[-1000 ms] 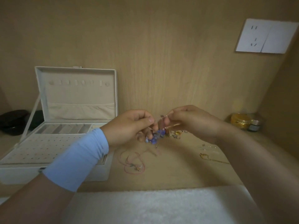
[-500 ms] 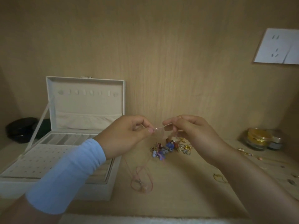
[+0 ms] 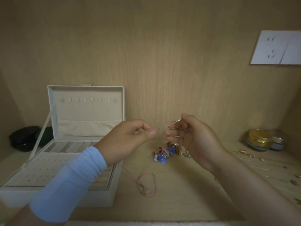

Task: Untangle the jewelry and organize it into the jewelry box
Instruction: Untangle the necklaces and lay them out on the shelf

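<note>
Left hand (image 3: 130, 141) and right hand (image 3: 193, 137) each pinch an end of a thin chain (image 3: 166, 126), stretched left-right above the bead cluster (image 3: 169, 151). Open jewelry box (image 3: 84, 111) lies left, nearer the left hand.

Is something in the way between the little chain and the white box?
Nothing visible does. The left hand and right hand pinch the thin chain up in the air, and the jewelry box sits open at the left with its lid up. The pink cord lies low on the table beside the box.
</note>
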Available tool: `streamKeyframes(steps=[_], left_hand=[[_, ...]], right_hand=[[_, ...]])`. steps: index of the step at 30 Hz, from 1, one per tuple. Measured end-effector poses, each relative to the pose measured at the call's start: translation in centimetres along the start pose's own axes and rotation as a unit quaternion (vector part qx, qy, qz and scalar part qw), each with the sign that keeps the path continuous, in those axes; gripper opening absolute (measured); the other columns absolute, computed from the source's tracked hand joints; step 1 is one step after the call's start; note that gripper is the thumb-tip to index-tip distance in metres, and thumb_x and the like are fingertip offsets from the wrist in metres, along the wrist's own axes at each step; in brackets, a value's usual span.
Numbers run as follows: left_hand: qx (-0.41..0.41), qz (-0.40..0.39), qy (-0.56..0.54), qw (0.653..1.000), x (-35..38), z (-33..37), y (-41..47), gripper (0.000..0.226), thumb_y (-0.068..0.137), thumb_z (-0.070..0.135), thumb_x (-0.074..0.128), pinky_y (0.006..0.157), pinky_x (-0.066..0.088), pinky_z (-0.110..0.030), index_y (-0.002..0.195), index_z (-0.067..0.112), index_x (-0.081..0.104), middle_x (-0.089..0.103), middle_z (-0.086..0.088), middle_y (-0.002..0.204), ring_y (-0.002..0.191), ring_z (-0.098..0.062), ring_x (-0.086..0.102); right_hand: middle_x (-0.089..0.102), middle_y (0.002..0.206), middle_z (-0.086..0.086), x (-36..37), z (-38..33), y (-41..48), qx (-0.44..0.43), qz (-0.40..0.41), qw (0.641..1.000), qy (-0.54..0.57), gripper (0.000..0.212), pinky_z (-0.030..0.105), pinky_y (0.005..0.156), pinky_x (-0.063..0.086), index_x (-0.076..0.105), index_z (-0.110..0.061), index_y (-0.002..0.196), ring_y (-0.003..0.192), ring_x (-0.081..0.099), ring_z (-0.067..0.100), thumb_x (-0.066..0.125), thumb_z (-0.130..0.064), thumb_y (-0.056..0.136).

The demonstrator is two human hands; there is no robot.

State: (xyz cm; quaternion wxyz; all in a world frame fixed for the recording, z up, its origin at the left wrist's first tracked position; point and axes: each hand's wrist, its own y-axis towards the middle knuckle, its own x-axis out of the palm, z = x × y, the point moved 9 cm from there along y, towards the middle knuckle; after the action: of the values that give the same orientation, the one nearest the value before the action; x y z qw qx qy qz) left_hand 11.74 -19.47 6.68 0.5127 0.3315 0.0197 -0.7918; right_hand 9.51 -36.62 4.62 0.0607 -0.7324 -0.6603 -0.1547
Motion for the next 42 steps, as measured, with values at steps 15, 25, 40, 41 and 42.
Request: streamKeyframes(steps=[15,25,40,41,42], left_hand=[[-0.013,0.047,-0.078,0.996,0.4,1.0,-0.4,0.02,0.083,0.044,0.065,0.088,0.052,-0.038,0.083,0.028,0.077,0.073,-0.012,0.09,0.092,-0.024,0.067],[0.016,0.115,-0.104,0.988,-0.2,1.8,-0.9,0.008,0.086,0.011,0.07,0.074,0.05,-0.012,0.084,0.017,0.076,0.075,0.005,0.079,0.078,-0.003,0.069],[0.092,0.135,0.023,0.986,-1.0,3.5,-1.4,0.007,0.081,0.015,0.077,0.074,0.053,-0.02,0.083,0.021,0.08,0.073,0.011,0.076,0.078,-0.005,0.069],[0.086,0.139,0.033,0.986,-1.0,3.4,-1.4,0.006,0.08,0.016,0.077,0.072,0.053,-0.02,0.082,0.021,0.08,0.073,0.011,0.075,0.076,-0.005,0.068],[0.078,0.139,0.044,0.986,-1.0,3.2,-1.3,0.006,0.08,0.019,0.077,0.07,0.053,-0.02,0.08,0.024,0.08,0.072,0.009,0.072,0.073,-0.005,0.067]], right_hand=[[0.071,0.083,0.015,2.3,-0.3,-0.9,-0.041,-0.089,0.995,0.035,0.05,0.038,0.077,0.059,0.037,-0.018,0.089,0.086,0.074,0.036,0.074,0.007,0.068],[0.069,0.082,0.017,3.0,-0.5,-1.2,-0.053,-0.092,0.994,0.03,0.052,0.034,0.075,0.06,0.036,-0.019,0.088,0.074,0.07,0.025,0.078,-0.002,0.064],[0.07,0.091,0.019,2.4,1.2,-1.4,0.06,-0.106,0.992,-0.011,0.047,0.026,0.063,0.057,0.039,-0.022,0.084,0.067,0.069,0.021,0.076,0.005,0.073],[0.069,0.093,0.018,2.5,1.3,-1.4,0.06,-0.109,0.992,-0.022,0.046,0.026,0.063,0.057,0.039,-0.023,0.082,0.068,0.067,0.02,0.074,0.006,0.077],[0.07,0.094,0.016,2.6,1.3,-1.3,0.06,-0.115,0.991,-0.031,0.045,0.027,0.064,0.056,0.039,-0.024,0.081,0.069,0.065,0.02,0.072,0.006,0.08]])
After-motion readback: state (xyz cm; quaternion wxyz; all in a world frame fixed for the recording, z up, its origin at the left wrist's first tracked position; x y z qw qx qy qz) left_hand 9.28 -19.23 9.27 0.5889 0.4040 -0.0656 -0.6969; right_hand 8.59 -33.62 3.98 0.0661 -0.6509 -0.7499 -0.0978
